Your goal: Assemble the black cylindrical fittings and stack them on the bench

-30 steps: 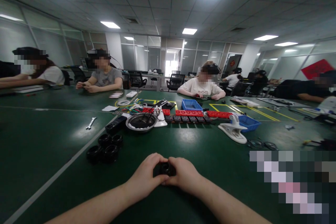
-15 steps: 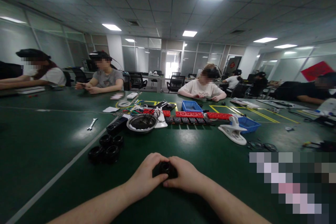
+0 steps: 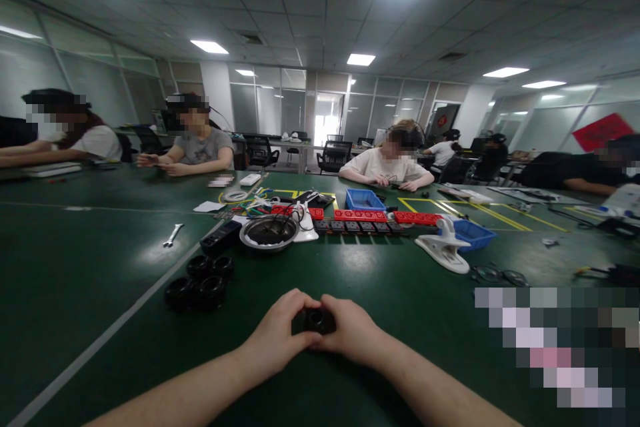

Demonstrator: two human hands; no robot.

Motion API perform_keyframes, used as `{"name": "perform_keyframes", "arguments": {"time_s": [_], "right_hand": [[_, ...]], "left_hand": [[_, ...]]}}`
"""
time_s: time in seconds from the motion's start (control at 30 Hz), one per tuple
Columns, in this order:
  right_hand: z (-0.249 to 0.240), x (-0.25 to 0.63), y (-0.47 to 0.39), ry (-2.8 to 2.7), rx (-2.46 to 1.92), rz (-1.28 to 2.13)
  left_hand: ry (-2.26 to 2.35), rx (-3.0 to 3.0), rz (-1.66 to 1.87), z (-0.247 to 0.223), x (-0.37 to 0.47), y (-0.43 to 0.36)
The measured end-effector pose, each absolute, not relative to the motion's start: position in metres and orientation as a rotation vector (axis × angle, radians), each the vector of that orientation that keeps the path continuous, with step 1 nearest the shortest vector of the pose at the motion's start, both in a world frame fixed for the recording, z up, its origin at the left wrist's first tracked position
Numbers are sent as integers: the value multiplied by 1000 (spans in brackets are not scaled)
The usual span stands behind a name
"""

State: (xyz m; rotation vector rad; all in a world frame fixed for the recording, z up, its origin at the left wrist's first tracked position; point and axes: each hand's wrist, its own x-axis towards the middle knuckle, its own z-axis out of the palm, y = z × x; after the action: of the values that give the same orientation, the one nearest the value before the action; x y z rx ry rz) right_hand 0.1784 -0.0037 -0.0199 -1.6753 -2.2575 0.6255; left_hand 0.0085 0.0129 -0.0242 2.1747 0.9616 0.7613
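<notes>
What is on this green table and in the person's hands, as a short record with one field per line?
Surface: green table
Hands: left hand and right hand cupped around a round black part
Left side: four black ring-shaped parts, clustered; silver metal wrench
Middle: round steel bowl; red plastic strips in a row
Right side: white plastic clamp by a blue plastic basket
Unclear: whether the held part touches the table
</notes>
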Motion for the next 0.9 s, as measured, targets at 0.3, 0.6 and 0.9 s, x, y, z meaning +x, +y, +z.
{"name": "perform_keyframes", "arguments": {"time_s": [0.3, 0.6, 0.9], "right_hand": [[-19, 179, -8, -2246, -1457, 665], [-20, 179, -2, -2211, -1641, 756], [-20, 170, -12, -2316, -1726, 312]], "left_hand": [[959, 2208, 772, -23, 6, 11], [956, 2200, 762, -25, 7, 12], [992, 2153, 772, -25, 8, 13]]}}
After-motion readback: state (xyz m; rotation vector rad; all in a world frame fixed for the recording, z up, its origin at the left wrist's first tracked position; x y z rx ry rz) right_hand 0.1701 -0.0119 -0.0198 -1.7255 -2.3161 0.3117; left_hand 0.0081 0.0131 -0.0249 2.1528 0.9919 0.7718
